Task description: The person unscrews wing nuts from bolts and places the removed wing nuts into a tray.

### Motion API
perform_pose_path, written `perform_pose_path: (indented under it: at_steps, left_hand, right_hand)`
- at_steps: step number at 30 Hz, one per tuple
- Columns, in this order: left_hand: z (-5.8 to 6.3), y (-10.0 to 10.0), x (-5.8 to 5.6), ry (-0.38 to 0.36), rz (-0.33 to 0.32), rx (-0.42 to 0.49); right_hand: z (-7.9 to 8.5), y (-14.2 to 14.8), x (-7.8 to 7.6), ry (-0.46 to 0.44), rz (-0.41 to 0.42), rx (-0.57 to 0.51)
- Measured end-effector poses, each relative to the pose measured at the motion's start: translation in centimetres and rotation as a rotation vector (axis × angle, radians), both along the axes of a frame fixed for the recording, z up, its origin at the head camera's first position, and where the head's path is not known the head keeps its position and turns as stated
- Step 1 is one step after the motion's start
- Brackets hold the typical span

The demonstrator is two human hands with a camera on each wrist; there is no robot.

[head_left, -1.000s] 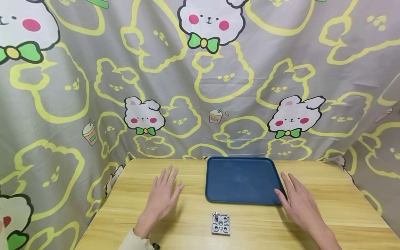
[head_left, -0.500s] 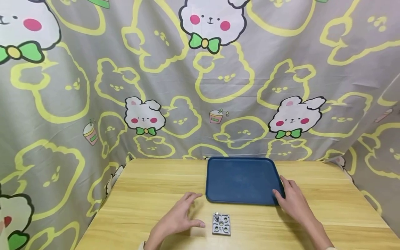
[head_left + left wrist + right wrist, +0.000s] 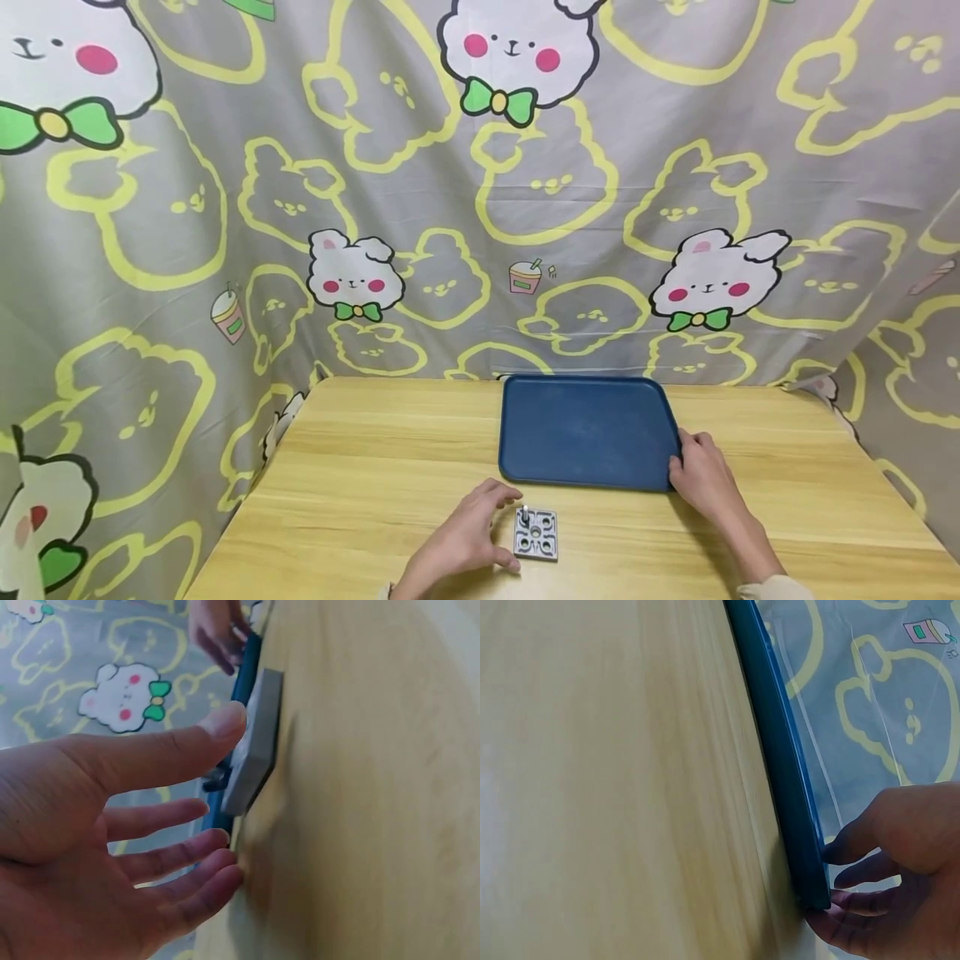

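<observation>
A square grey metal block [image 3: 536,534] with round holes lies on the table, a small shiny pin standing up at its far-left corner. My left hand [image 3: 470,531] is just left of the block, thumb and fingers spread apart on its near and far sides. In the left wrist view, a gap shows between those fingers [image 3: 176,855] and the block [image 3: 259,746]. Behind the block lies a dark blue rectangular tray [image 3: 588,429]. My right hand [image 3: 703,473] pinches the tray's near-right corner, thumb on the rim and fingertips partly hidden beneath, as the right wrist view shows.
The wooden table [image 3: 360,467] extends on both sides of the tray. A grey curtain [image 3: 442,192] with cartoon rabbits hangs along the back and sides, close to the table's far edge.
My left hand has come right and nearer, from the table's left part to beside the metal block. My right hand has closed on the tray's corner. The tray and block stay put.
</observation>
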State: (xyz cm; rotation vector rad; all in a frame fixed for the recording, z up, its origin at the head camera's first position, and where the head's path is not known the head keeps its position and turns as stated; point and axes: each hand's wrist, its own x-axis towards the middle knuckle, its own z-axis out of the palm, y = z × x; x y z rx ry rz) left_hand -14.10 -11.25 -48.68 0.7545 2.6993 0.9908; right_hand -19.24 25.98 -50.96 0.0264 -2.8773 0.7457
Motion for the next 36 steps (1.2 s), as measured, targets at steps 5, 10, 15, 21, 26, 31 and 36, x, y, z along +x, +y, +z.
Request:
perform_pose_path:
  at_steps: [5, 10, 15, 21, 26, 31, 36]
  left_hand:
    - [-0.9, 0.8, -0.1, 0.043, 0.007, 0.001]
    - [-1.2, 1.6, -0.2, 0.075, 0.01, -0.069]
    - [-1.5, 1.7, -0.3, 0.094, -0.002, -0.076]
    - [-1.9, 1.4, -0.8, 0.04, -0.021, 0.019]
    - [-2.1, 1.2, -1.0, 0.006, -0.05, 0.147]
    - [-1.9, 1.1, -1.0, -0.035, -0.066, 0.24]
    - [-1.6, 1.1, -0.9, -0.148, -0.142, 0.373]
  right_hand:
    - [0.2, 0.0, -0.1, -0.034, 0.0, -0.025]
    - [0.2, 0.4, -0.1, -0.066, 0.002, -0.046]
    - [0.0, 0.7, -0.3, -0.075, 0.0, -0.034]
    - [0.0, 0.7, -0.4, -0.064, -0.001, -0.03]
    - [0.1, 0.3, -0.1, -0.058, 0.003, -0.052]
    - [0.0, -0.5, 0.2, -0.031, 0.01, -0.07]
    - [-0.1, -1.1, 0.3, -0.012, 0.013, -0.082]
